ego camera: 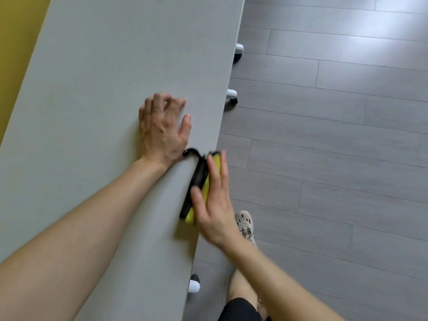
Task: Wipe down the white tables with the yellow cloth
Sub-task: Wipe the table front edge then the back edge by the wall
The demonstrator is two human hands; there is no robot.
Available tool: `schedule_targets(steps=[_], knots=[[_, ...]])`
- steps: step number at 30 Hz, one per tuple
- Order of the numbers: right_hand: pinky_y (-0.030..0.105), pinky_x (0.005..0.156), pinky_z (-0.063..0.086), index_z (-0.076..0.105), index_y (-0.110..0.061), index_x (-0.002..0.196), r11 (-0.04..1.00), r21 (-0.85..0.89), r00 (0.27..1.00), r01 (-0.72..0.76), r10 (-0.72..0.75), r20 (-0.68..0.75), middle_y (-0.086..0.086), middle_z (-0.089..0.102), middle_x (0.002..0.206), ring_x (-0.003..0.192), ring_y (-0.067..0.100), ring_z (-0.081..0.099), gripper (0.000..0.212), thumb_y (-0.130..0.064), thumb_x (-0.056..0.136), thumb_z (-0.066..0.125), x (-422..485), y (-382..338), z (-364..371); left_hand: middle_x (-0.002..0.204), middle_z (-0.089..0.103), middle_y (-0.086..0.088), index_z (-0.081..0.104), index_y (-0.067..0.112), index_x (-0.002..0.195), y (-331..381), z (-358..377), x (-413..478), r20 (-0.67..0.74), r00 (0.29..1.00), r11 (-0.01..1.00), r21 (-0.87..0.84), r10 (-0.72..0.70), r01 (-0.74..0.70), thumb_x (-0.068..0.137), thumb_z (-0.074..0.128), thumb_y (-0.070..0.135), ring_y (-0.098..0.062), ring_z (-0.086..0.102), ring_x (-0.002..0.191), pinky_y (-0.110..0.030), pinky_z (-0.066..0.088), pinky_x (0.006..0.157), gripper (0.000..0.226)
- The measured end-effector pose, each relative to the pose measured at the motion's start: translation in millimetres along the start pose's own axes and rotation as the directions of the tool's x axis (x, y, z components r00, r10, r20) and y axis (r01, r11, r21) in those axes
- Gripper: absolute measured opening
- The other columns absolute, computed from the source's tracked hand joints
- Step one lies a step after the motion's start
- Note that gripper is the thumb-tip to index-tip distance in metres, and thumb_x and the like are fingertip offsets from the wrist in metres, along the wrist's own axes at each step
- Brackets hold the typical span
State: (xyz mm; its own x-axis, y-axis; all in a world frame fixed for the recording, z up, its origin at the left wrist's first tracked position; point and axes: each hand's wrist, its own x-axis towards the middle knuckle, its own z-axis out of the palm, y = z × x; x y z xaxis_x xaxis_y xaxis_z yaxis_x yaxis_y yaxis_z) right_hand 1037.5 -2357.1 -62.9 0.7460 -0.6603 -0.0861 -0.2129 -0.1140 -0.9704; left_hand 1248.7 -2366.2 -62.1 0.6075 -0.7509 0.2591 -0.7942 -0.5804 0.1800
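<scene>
A long white table (97,93) runs from the bottom left toward the top of the view. My left hand (162,128) rests on its top near the right edge, fingers curled, fingertips on the surface, holding nothing. My right hand (214,200) holds the yellow cloth (206,184), which has black trim and a black loop, against the table's right edge. Its fingers lie straight along the outside of the cloth and the thumb wraps over the top. The cloth and hand are blurred by motion.
Grey plank floor (335,135) lies to the right of the table. White and black table casters (231,95) stick out under the edge. My foot in a beige shoe (245,222) stands close to the table. A yellow wall (16,42) is at far left.
</scene>
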Motion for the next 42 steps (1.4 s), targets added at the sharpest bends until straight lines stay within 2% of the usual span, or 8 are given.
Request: schedule_targets(steps=[7,16,22,25,29,34,39,42], knots=[[0.028,0.125,0.017,0.025,-0.025,0.172,0.999,-0.04,0.992,-0.037,0.032,-0.124,0.001,0.003,0.183,0.165,0.01,0.01,0.075,-0.025,0.103,0.057,160.3,0.8,-39.3,0.165,0.045,-0.017,0.057,0.018,0.156,-11.5,-32.0,-106.3,0.119,0.991,0.994,-0.097,0.065,-0.054,0.111,0.052,0.028,-0.034,0.039,0.158,-0.058,0.028,0.13,0.046],[0.041,0.137,0.016,0.022,-0.018,0.172,0.999,0.037,0.999,-0.021,0.019,0.03,-0.002,-0.011,0.182,0.169,0.015,0.003,0.077,-0.014,0.107,0.063,-117.0,-2.4,31.0,0.177,0.031,-0.011,0.05,0.022,0.163,-6.8,-69.7,-240.4,0.169,0.985,0.999,-0.046,0.02,-0.012,0.11,0.051,0.033,-0.031,0.027,0.165,-0.066,0.022,0.129,0.053],[0.022,0.131,0.01,0.029,-0.015,0.17,0.999,-0.039,0.995,-0.01,0.006,-0.098,0.013,0.006,0.182,0.167,0.018,0.009,0.075,-0.026,0.102,0.056,15.9,6.1,6.1,0.176,0.034,-0.009,0.053,0.026,0.16,0.7,-78.4,-285.1,0.13,0.991,0.999,-0.025,-0.027,0.03,0.108,0.049,0.039,-0.029,0.03,0.164,-0.065,0.022,0.129,0.054],[0.044,0.134,0.021,0.024,-0.024,0.172,0.996,-0.072,0.99,-0.051,0.041,-0.136,0.006,0.002,0.182,0.167,0.019,0.011,0.076,-0.026,0.102,0.055,52.6,5.0,-1.6,0.175,0.036,-0.008,0.055,0.028,0.16,1.8,-75.5,-284.7,0.101,0.994,0.999,-0.003,-0.033,0.034,0.108,0.05,0.04,-0.029,0.031,0.163,-0.062,0.022,0.13,0.053],[0.041,0.137,0.013,0.025,-0.011,0.171,0.999,-0.022,0.984,0.026,-0.029,-0.175,0.013,0.002,0.182,0.169,0.022,0.005,0.076,-0.01,0.103,0.058,-59.2,3.4,34.6,0.175,0.036,-0.008,0.053,0.03,0.16,-0.2,-73.9,-285.0,0.088,0.996,1.0,0.008,-0.017,0.016,0.108,0.05,0.039,-0.03,0.032,0.163,-0.062,0.023,0.13,0.053],[0.048,0.135,0.021,0.021,-0.014,0.171,0.999,0.042,0.998,-0.006,0.003,0.068,0.002,-0.011,0.182,0.169,0.017,0.004,0.076,-0.01,0.107,0.062,-218.3,7.0,58.9,0.175,0.036,-0.008,0.052,0.03,0.161,-0.4,-71.4,-285.1,0.082,0.996,1.0,0.013,-0.02,0.019,0.109,0.046,0.042,-0.029,0.032,0.163,-0.063,0.023,0.13,0.054],[0.005,0.12,0.012,0.025,-0.012,0.17,0.998,-0.04,0.999,0.047,-0.047,-0.009,0.015,0.001,0.181,0.163,0.005,0.004,0.075,-0.018,0.103,0.056,-68.0,12.7,24.2,0.175,0.036,-0.007,0.052,0.032,0.161,-0.1,-71.3,-285.7,0.076,0.997,0.999,0.021,-0.026,0.024,0.109,0.048,0.042,-0.028,0.031,0.163,-0.059,0.021,0.132,0.053],[0.017,0.112,0.025,0.023,-0.022,0.172,0.998,-0.065,0.997,0.003,-0.008,-0.071,0.004,0.003,0.182,0.164,0.01,0.011,0.076,-0.021,0.103,0.056,9.2,9.4,0.4,0.175,0.036,-0.006,0.052,0.033,0.16,1.3,-71.3,-286.2,0.076,0.996,0.999,0.013,-0.042,0.041,0.107,0.05,0.04,-0.027,0.03,0.163,-0.057,0.018,0.133,0.054]])
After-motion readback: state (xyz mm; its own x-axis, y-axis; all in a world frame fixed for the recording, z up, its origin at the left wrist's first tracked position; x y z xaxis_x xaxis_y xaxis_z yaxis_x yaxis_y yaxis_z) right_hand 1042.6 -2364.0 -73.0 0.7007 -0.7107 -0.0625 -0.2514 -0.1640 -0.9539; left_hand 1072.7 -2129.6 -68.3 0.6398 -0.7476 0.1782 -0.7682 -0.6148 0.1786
